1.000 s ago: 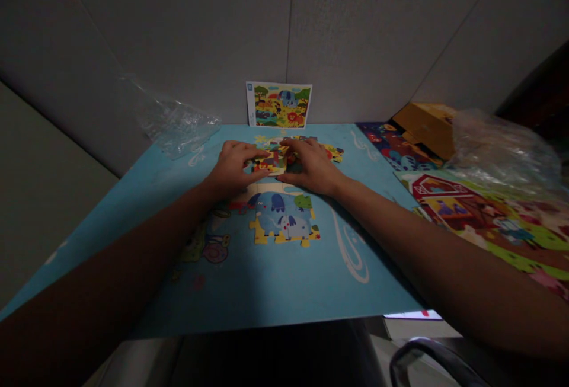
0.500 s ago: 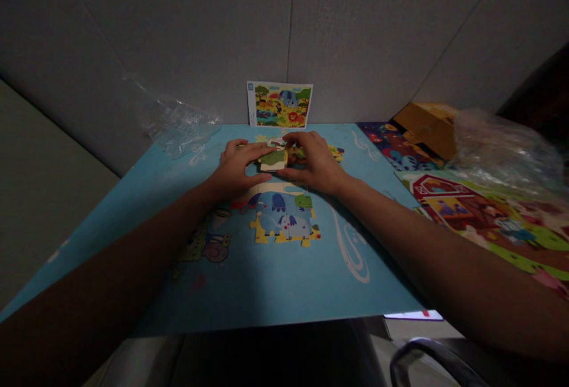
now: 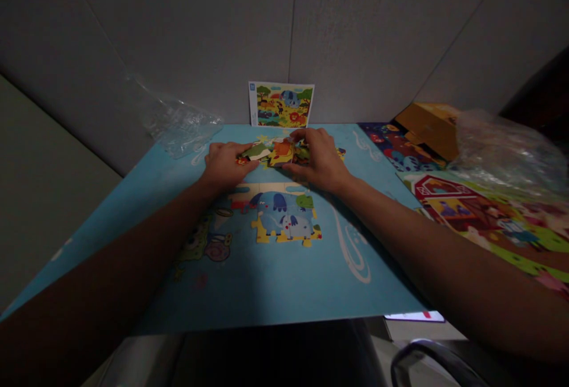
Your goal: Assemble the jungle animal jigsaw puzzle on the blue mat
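Beyond the elephant puzzle, both hands hover close together over the blue table. The left hand, beyond the puzzle's left side, pinches a green piece by its left edge; the thumb is on the near side, the fingers on the far side, and the rest of the piece sticks out rightward past the fingertips. The right hand, beyond the puzzle's right side, curves around an orange piece, which lies at the mouth of its thumb-and-forefinger grip, with more pieces inside the curl. Whether the two pieces touch, I cannot tell. Straight beyond the puzzle, a picture card leans on the wall.
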`<action>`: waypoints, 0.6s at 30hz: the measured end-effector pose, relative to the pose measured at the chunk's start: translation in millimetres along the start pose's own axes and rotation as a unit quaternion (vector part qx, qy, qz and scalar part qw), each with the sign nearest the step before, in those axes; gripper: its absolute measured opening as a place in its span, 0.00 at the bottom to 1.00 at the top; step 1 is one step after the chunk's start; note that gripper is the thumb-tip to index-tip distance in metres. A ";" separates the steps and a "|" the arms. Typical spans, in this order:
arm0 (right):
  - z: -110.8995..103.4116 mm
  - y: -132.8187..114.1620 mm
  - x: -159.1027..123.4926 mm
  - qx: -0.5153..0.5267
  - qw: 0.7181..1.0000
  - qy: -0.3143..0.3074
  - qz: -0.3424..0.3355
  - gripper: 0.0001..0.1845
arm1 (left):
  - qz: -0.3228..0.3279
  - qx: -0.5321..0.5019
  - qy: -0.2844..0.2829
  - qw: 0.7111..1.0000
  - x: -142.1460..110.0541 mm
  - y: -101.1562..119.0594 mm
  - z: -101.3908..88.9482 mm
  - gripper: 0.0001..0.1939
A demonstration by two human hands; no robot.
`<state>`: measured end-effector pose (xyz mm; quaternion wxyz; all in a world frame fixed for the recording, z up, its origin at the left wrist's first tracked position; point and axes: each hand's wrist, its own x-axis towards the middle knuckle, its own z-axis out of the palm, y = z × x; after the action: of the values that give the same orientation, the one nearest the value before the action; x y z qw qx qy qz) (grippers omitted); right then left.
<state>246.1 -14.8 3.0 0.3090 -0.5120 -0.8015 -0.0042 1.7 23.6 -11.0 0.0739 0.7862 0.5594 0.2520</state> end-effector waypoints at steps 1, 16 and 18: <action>0.8 0.8 0.1 -0.003 1.000 0.012 0.005 0.27 | -0.009 0.006 -0.009 1.000 0.0 -0.2 0.7 0.28; 13.0 5.9 -1.6 0.033 0.999 -0.004 -0.014 0.37 | 0.164 -0.033 0.074 0.983 -1.6 3.2 3.3 0.16; 15.0 8.6 -2.1 -0.029 0.998 -0.047 0.016 0.36 | 0.120 -0.012 0.074 0.990 0.8 -1.5 2.9 0.16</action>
<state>246.5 -7.6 -12.9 0.2565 -0.5328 -0.8064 0.0017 2.0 25.3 -13.8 0.0109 0.8258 0.4621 0.3230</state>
